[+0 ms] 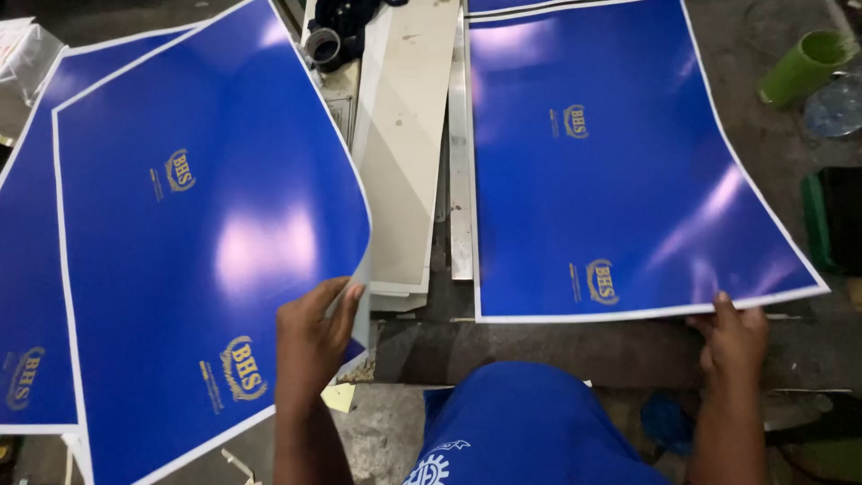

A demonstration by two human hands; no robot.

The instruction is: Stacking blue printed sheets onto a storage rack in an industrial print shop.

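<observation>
My left hand (314,337) grips the right edge of a large glossy blue sheet (206,233) with a white border and small gold emblems; the sheet is lifted and curled. It lies over another blue sheet (27,269) at the far left. My right hand (734,337) pinches the near edge of a second stack of blue sheets (620,171) lying flat on the right. My blue-clad lap shows at the bottom centre.
A pale board (409,135) and metal strip (460,180) lie between the two stacks. A green cup (804,65) and a clear lid (835,108) sit at the upper right, a dark box with a green edge (831,220) at the right. A tape roll (323,43) is at the top.
</observation>
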